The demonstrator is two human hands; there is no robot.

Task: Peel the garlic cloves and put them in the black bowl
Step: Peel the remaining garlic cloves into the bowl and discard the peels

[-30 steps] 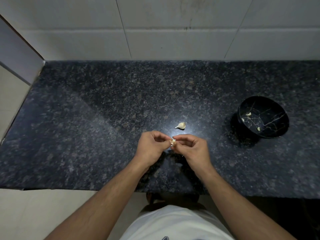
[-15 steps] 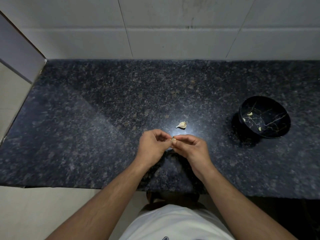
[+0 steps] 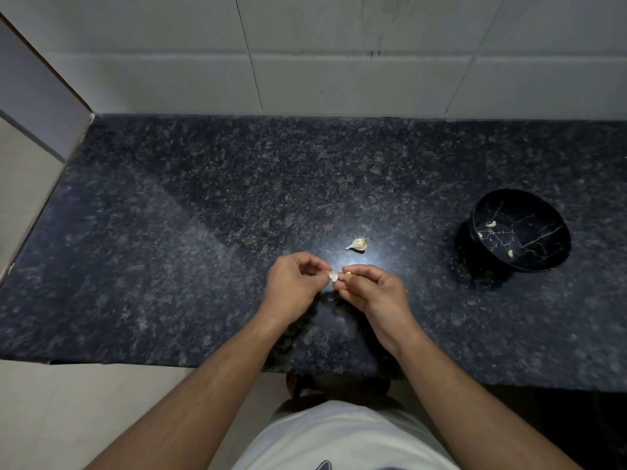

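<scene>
Over the middle of the dark granite counter, my left hand pinches a pale flake of garlic skin. My right hand pinches a small garlic clove right beside it. The two hands sit close together, fingertips almost meeting. Just beyond them an unpeeled garlic clove lies on the counter. The black bowl with gold veining stands at the right and holds three small peeled cloves.
A pale tiled wall closes off the back of the counter. The counter's left end meets a side wall, and its front edge runs just below my wrists. My white shirt fills the bottom of the view.
My hands have drawn slightly apart, and the skin has come away from the clove into my left fingers. The loose clove and the bowl have not moved.
</scene>
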